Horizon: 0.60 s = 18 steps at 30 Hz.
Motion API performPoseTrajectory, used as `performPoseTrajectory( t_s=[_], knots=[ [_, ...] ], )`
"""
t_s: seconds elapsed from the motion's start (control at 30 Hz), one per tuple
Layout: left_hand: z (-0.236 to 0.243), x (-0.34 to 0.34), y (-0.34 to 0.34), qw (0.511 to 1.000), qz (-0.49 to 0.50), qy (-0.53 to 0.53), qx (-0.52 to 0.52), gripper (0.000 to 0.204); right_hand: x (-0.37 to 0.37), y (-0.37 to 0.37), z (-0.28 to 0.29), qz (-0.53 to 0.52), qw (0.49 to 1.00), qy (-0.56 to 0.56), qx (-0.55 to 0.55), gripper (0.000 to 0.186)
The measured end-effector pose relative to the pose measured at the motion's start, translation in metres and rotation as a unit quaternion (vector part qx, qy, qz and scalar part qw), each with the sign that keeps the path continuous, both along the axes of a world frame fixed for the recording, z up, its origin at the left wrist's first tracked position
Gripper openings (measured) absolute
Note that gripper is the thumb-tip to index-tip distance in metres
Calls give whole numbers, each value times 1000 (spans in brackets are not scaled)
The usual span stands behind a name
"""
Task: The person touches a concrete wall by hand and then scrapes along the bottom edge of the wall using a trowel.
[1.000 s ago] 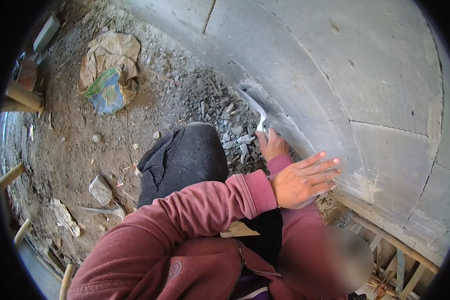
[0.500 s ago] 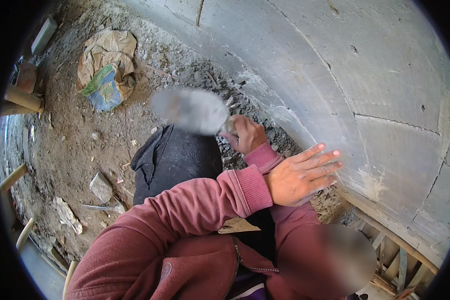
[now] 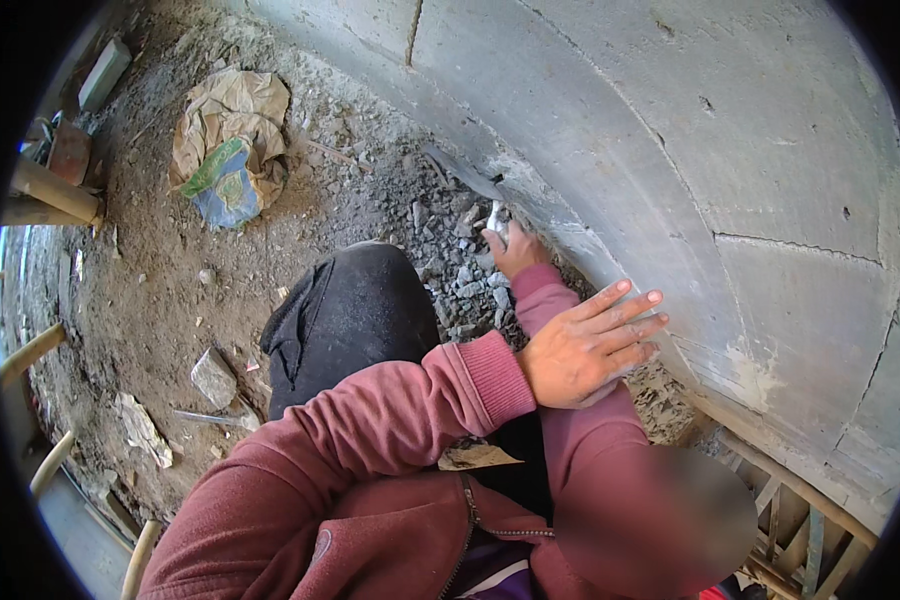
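My right hand (image 3: 516, 248) grips the pale handle of a trowel (image 3: 464, 174). Its grey blade lies edge-on along the foot of the concrete wall (image 3: 670, 150), pointing up and left. Loose grey gravel (image 3: 462, 285) spreads just below the blade, beside my right hand. My left arm crosses over the right one. My left hand (image 3: 592, 345) is open, its fingers stretched toward the wall, and it hides part of my right sleeve. Whether the left fingertips touch the wall I cannot tell. Nothing shows in that hand.
My dark-trousered knee (image 3: 355, 315) is beside the gravel. On the dirt at left lie a crumpled paper sack (image 3: 235, 110), a stone (image 3: 213, 378) and a thin metal-looking tool (image 3: 215, 418). Wooden poles (image 3: 55, 190) jut in at the far left; more timber (image 3: 795, 480) stands lower right.
The trowel has swung from above my knee to the wall's foot, with my right hand moving up and right. My left hand stays open, shifted slightly left.
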<state>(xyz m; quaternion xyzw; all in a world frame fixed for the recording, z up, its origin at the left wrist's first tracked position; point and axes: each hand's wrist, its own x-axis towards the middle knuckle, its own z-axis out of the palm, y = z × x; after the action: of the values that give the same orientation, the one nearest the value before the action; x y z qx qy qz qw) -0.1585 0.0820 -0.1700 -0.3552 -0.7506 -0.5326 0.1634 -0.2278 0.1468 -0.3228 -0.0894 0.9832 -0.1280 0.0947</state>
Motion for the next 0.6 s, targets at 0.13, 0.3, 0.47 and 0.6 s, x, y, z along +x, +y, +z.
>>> performPoseTrajectory(
  t_s=[0.13,0.3,0.47,0.6],
  knots=[
    [2,4,-1,1000,1,-3,3,41,-1,-1,3,74,991,-42,-103,43],
    [1,3,0,1000,7,3,-5,43,-5,3,-4,-2,997,-17,-69,44],
    [1,4,4,1000,2,2,5,42,-5,15,-8,129,972,40,-190,46],
    [0,4,4,1000,-4,3,-4,40,-1,15,-5,-7,1000,-1,-24,44]
  ],
)
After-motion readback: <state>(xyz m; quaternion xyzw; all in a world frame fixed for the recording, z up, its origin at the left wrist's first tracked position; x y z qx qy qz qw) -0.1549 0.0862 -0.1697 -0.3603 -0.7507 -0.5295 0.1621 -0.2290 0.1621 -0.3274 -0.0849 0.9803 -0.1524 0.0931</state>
